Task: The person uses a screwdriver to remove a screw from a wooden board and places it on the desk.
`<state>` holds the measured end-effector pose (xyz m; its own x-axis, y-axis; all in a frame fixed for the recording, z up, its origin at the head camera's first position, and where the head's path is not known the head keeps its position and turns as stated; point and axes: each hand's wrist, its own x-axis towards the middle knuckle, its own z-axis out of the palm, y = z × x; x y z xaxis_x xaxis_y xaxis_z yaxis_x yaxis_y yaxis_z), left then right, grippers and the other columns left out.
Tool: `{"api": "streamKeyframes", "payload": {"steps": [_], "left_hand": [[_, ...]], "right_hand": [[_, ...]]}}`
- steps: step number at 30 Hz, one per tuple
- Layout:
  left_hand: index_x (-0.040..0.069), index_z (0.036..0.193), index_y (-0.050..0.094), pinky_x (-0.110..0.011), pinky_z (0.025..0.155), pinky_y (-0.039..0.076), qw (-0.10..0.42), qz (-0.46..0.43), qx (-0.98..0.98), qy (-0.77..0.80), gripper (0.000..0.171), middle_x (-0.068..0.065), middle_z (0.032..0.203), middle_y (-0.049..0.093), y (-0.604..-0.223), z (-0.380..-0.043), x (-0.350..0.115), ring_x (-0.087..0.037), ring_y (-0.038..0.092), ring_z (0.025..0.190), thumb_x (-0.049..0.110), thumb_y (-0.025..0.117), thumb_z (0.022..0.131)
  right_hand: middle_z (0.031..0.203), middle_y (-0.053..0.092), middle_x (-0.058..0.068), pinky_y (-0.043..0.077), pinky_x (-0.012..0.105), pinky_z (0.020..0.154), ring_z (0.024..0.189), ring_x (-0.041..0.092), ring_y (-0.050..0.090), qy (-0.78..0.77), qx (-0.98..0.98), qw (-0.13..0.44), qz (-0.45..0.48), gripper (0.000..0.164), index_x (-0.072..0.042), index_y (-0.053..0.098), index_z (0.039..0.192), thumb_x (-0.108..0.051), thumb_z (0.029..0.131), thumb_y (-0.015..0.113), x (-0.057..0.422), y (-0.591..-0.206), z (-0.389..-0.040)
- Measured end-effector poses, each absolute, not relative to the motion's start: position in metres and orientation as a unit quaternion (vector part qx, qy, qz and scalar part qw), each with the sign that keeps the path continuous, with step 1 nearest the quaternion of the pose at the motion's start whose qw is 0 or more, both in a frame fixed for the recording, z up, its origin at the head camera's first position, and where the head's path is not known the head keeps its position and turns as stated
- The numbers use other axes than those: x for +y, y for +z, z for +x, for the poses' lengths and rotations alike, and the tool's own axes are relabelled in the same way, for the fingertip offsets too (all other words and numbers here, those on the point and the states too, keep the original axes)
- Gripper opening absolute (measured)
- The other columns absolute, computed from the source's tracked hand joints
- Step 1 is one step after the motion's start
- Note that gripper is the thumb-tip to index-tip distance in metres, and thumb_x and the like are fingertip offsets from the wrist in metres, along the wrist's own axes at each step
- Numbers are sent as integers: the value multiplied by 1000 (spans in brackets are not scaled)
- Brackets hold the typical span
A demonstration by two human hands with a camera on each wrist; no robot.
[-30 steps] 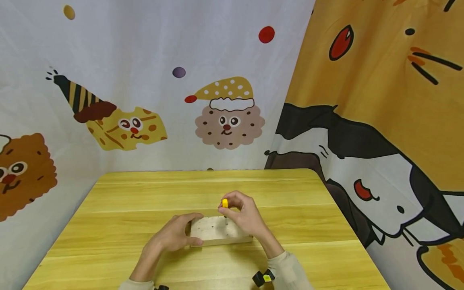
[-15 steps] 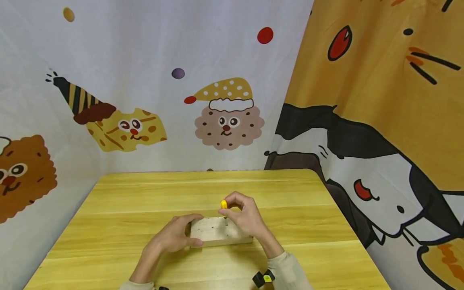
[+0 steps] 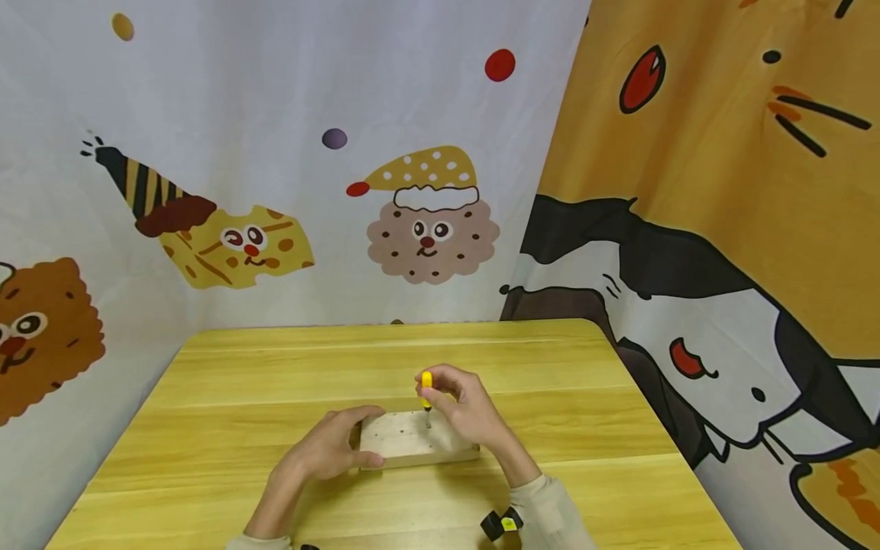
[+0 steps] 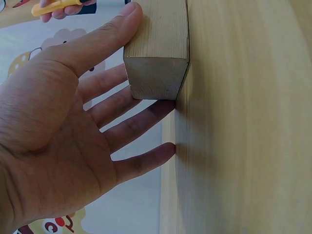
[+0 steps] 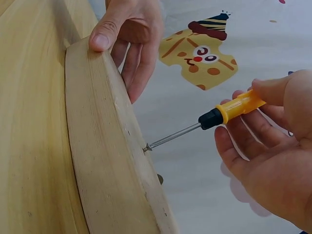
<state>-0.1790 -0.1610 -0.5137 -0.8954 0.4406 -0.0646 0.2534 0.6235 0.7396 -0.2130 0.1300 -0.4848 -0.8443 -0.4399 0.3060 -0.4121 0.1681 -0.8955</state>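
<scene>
far table edge [image 3: 344,331] lies well beyond the block [image 3: 395,441]

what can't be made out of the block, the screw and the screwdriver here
Head view: the back right corner of the wooden block, hidden by the right hand.
Right wrist view: the handle end of the screwdriver, hidden in the right hand.
Right wrist view: the drive pattern of the screw, too small and covered by the tip.
Left wrist view: the block's far end, cut off by the top edge.
</scene>
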Motion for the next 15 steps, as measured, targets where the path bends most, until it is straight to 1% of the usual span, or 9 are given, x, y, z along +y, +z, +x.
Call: {"api": "streamKeyframes", "payload": {"steps": [4,5,8,11,15], "left_hand": [[7,158,63,-73,128,46,120,197,893,387,82,-18,162,66,-515,-179,-161,-46,58,154,37,98,89],[8,158,63,-73,128,46,121,197,892,388,82,-17,162,67,-515,-179,-161,-45,58,154,37,98,90],[8,157,64,-71,127,48,122,198,892,388,81,-15,161,68,-515,-180,-161,-43,60,153,37,98,90],[8,157,64,-72,127,48,121,198,892,388,81,-16,160,68,-515,-180,-161,-44,60,153,37,98,89],[8,157,64,-72,128,47,118,195,894,387,82,-17,161,67,-516,-180,-161,-45,59,153,37,99,89]], "right_hand": [[110,82,12,67,32,100,100,15,77,-580,770,8,-266,12,-13,78,120,-17,109,77,128,-486,-213],[108,82,9,67,33,100,99,14,76,-578,773,7,-262,12,-14,78,119,-18,108,79,128,-486,-212],[106,83,5,67,33,98,98,12,76,-578,778,4,-246,19,-16,77,123,-18,105,83,127,-487,-212],[106,84,6,66,31,93,98,13,77,-589,775,3,-230,23,-15,75,122,-18,102,86,126,-488,-211],[106,84,8,66,28,92,100,13,78,-602,766,-3,-225,20,-14,73,113,-17,101,88,126,-490,-211]]}}
